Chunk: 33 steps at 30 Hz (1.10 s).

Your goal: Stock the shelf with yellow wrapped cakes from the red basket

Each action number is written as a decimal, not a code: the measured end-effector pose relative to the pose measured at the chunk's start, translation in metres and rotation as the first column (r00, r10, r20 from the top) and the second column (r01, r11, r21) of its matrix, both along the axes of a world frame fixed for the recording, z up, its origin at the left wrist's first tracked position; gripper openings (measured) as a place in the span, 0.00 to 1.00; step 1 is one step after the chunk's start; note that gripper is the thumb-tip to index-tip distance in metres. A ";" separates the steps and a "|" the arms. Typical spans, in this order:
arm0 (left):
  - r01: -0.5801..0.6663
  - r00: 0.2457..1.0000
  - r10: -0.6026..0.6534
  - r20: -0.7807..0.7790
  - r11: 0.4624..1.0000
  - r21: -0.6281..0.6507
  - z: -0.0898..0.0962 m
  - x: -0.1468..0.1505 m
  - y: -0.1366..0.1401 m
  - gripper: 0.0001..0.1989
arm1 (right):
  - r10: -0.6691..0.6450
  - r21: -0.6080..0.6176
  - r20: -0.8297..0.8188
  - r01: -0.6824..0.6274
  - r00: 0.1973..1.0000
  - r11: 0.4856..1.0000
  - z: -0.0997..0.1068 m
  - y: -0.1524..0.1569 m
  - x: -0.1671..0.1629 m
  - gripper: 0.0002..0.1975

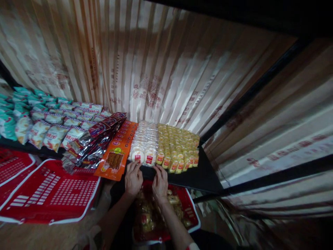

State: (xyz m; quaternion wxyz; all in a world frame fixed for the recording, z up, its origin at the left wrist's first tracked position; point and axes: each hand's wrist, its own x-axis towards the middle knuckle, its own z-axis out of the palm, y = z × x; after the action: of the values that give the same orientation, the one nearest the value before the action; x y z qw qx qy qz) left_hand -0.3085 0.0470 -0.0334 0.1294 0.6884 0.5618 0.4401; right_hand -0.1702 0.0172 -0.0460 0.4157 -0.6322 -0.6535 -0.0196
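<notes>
On the dark shelf, rows of white round snacks in clear wrappers carry red labels at the front. My left hand has its fingers stretched to the lower edge of the front-left white packet. Beside it, my right hand touches the shelf's front edge near the second white packet, its fingers loosely bent and gripping nothing visible. Small yellow-wrapped snacks stand in rows to the right. An orange snack pouch lies left of the white rows.
Dark red foil packs, white snack bags and green bags fill the shelf's left side. Below my hands is a red basket with yellowish packets; another red basket stands left. Pleated sheeting hangs behind.
</notes>
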 end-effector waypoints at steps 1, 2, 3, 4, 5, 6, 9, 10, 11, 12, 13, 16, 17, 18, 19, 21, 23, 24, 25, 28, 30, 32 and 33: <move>0.003 1.000 -0.003 0.000 1.000 -0.003 -0.001 -0.001 -0.001 0.20 | -0.005 -0.001 0.003 0.005 1.000 1.000 0.000 -0.004 0.006 0.23; 0.006 1.000 -0.006 0.001 1.000 -0.006 -0.001 -0.001 -0.002 0.20 | -0.012 -0.001 0.006 0.012 1.000 1.000 0.000 -0.008 0.013 0.23; 0.009 1.000 -0.009 0.001 1.000 -0.009 -0.002 -0.002 -0.003 0.20 | -0.023 0.001 0.009 0.023 1.000 1.000 -0.001 -0.013 0.019 0.23; 0.010 1.000 -0.010 0.001 1.000 -0.012 -0.002 -0.003 -0.004 0.19 | -0.037 0.005 0.011 0.037 0.999 0.999 -0.001 -0.017 0.025 0.22; 0.007 1.000 -0.007 0.000 1.000 -0.013 -0.003 -0.004 -0.006 0.19 | -0.051 0.009 0.014 0.051 0.999 0.999 -0.001 -0.021 0.030 0.22; 0.004 1.000 -0.004 -0.002 1.000 -0.014 -0.004 -0.005 -0.007 0.19 | -0.064 0.014 0.017 0.064 0.998 0.998 -0.002 -0.024 0.034 0.22; -0.014 1.000 0.014 -0.006 1.000 -0.008 -0.006 -0.009 -0.013 0.18 | -0.093 0.027 0.024 0.092 0.995 0.995 -0.003 -0.033 0.045 0.22; -0.022 1.000 0.022 -0.007 1.000 -0.009 -0.007 -0.010 -0.015 0.18 | -0.102 0.029 0.029 0.101 0.994 0.994 -0.003 -0.034 0.047 0.23; -0.032 0.999 0.031 -0.006 0.999 -0.013 -0.009 -0.011 -0.018 0.18 | -0.113 0.029 0.034 0.112 0.993 0.993 -0.003 -0.035 0.049 0.23; -0.042 0.999 0.042 -0.006 0.999 -0.023 -0.010 -0.012 -0.020 0.18 | -0.126 0.025 0.038 0.125 0.991 0.992 -0.002 -0.035 0.051 0.24; -0.052 0.999 0.052 -0.007 0.998 -0.035 -0.011 -0.014 -0.023 0.17 | -0.138 0.016 0.041 0.138 0.990 0.990 -0.001 -0.035 0.053 0.24; -0.084 0.996 0.083 -0.009 0.995 -0.063 -0.012 -0.016 -0.031 0.17 | -0.149 -0.012 0.058 0.150 0.987 0.989 0.002 -0.030 0.057 0.27; -0.089 0.996 0.089 -0.010 0.994 -0.065 -0.012 -0.017 -0.034 0.17 | -0.141 -0.018 0.068 0.143 0.988 0.990 0.003 -0.028 0.059 0.27; -0.090 0.996 0.089 -0.011 0.994 -0.067 -0.012 -0.017 -0.036 0.17 | -0.133 -0.022 0.080 0.135 0.988 0.991 0.004 -0.025 0.061 0.28; -0.087 0.996 0.087 -0.013 0.994 -0.069 -0.012 -0.017 -0.038 0.17 | -0.128 -0.026 0.091 0.131 0.988 0.991 0.004 -0.023 0.062 0.28; -0.078 0.997 0.076 -0.022 0.994 -0.083 -0.011 -0.017 -0.041 0.16 | -0.130 -0.040 0.111 0.135 0.985 0.990 0.005 -0.019 0.065 0.29; -0.076 0.997 0.072 -0.036 0.992 -0.099 -0.011 -0.016 -0.043 0.16 | -0.132 -0.058 0.133 0.141 0.982 0.988 0.004 -0.016 0.068 0.29; -0.077 0.996 0.072 -0.046 0.991 -0.106 -0.010 -0.017 -0.044 0.16 | -0.128 -0.067 0.144 0.139 0.981 0.988 0.003 -0.015 0.069 0.29; -0.077 0.996 0.071 -0.056 0.991 -0.110 -0.010 -0.017 -0.044 0.16 | -0.122 -0.074 0.154 0.135 0.980 0.988 0.003 -0.014 0.071 0.29; -0.081 0.994 0.073 -0.078 0.991 -0.105 -0.010 -0.020 -0.043 0.16 | -0.118 -0.076 0.180 0.134 0.977 0.988 0.002 -0.011 0.073 0.29; -0.102 0.992 0.095 -0.077 0.990 -0.099 -0.011 -0.022 -0.041 0.16 | -0.118 -0.077 0.195 0.135 0.974 0.988 0.002 -0.009 0.075 0.29; -0.130 0.990 0.123 -0.069 0.987 -0.098 -0.011 -0.024 -0.040 0.16 | -0.112 -0.082 0.210 0.132 0.971 0.988 0.003 -0.008 0.076 0.30; -0.138 0.989 0.132 -0.065 0.985 -0.099 -0.012 -0.024 -0.039 0.16 | -0.111 -0.083 0.216 0.132 0.970 0.988 0.004 -0.008 0.078 0.30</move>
State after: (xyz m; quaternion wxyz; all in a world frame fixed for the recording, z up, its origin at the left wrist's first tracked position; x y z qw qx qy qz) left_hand -0.3324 0.0084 -0.0452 0.1182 0.6537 0.6328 0.3978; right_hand -0.0927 0.0089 -0.0425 0.3109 -0.6848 -0.6541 -0.0804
